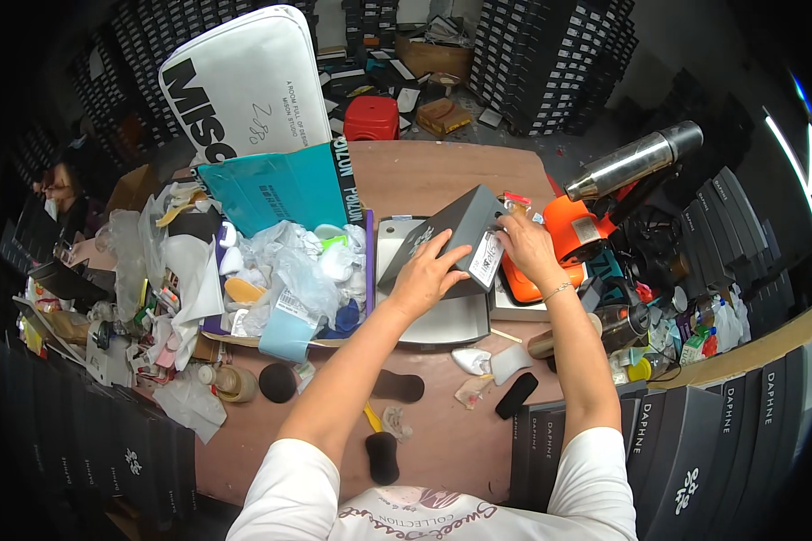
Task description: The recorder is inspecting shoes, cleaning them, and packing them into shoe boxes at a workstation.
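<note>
Both my hands are on a dark grey shoe box (456,221), tilted above an open box tray (438,334) on the table. My left hand (429,279) has its fingers spread over the box's near side and steadies it. At the right end, above a white label, my right hand (528,243) grips the upper edge with bent fingers. Just right of that hand stands an orange tool with a black handle (573,230). Whether anything is inside the box cannot be seen.
A purple-edged carton (370,261) full of plastic wrapping stands left, with a teal flap (284,189) behind it. Brushes, a black sponge (517,395) and scraps lie in front. A steel flask (641,160) rises at right. Stacked shoe boxes (686,442) flank me.
</note>
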`<action>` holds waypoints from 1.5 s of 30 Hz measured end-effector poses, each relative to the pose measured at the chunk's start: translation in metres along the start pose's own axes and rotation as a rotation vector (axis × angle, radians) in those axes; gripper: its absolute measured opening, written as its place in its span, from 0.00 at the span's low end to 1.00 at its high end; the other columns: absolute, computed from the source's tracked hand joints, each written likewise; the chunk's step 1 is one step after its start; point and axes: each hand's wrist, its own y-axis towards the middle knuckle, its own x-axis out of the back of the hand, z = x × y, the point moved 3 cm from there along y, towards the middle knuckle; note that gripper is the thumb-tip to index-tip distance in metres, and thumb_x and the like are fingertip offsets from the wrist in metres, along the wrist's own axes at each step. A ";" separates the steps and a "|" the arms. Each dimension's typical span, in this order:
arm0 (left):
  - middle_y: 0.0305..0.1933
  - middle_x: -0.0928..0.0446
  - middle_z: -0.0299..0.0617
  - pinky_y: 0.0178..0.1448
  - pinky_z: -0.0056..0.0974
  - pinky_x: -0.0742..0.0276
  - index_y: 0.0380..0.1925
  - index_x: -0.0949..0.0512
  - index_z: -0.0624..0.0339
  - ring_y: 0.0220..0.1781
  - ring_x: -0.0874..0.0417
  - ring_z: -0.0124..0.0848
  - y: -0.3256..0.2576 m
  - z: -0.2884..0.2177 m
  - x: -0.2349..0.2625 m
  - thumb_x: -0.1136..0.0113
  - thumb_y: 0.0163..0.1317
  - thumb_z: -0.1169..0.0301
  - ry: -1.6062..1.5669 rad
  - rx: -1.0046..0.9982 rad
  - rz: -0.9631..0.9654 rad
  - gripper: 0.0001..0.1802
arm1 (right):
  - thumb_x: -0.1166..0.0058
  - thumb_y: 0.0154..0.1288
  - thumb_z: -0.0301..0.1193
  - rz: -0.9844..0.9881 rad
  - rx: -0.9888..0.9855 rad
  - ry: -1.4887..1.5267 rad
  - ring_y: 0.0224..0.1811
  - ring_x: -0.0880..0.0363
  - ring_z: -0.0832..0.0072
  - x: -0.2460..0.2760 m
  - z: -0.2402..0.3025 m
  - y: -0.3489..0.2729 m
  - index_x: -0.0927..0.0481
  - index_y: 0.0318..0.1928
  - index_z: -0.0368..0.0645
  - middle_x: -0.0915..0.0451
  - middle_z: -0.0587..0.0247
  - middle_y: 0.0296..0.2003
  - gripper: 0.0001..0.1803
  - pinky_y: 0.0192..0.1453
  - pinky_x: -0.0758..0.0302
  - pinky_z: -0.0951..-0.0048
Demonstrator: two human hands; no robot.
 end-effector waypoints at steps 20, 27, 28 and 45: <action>0.66 0.34 0.61 0.66 0.47 0.29 0.57 0.23 0.48 0.66 0.30 0.56 0.002 -0.001 0.007 0.31 0.57 0.65 -0.085 0.071 0.061 0.26 | 0.48 0.61 0.23 -0.043 -0.001 0.235 0.40 0.22 0.56 -0.014 -0.003 -0.013 0.22 0.38 0.41 0.23 0.56 0.34 0.05 0.43 0.24 0.60; 0.67 0.34 0.60 0.66 0.47 0.29 0.57 0.23 0.48 0.66 0.30 0.56 0.004 -0.001 0.010 0.32 0.57 0.66 -0.076 0.082 0.062 0.26 | 0.49 0.63 0.22 -0.073 -0.031 0.319 0.37 0.21 0.53 -0.009 0.004 -0.024 0.23 0.37 0.40 0.23 0.53 0.34 0.03 0.41 0.24 0.58; 0.67 0.34 0.61 0.66 0.47 0.29 0.57 0.23 0.49 0.66 0.30 0.56 0.004 0.000 0.010 0.32 0.57 0.66 -0.081 0.085 0.060 0.25 | 0.49 0.63 0.22 -0.080 -0.037 0.337 0.37 0.21 0.53 -0.010 0.005 -0.024 0.24 0.37 0.40 0.24 0.53 0.34 0.03 0.41 0.25 0.57; 0.61 0.27 0.55 0.57 0.44 0.24 0.56 0.24 0.58 0.58 0.23 0.52 0.000 0.044 0.032 0.35 0.61 0.68 0.021 0.159 -0.179 0.23 | 0.44 0.68 0.32 -0.187 -0.353 0.652 0.43 0.19 0.58 -0.028 0.025 0.013 0.31 0.56 0.36 0.24 0.45 0.47 0.20 0.48 0.24 0.64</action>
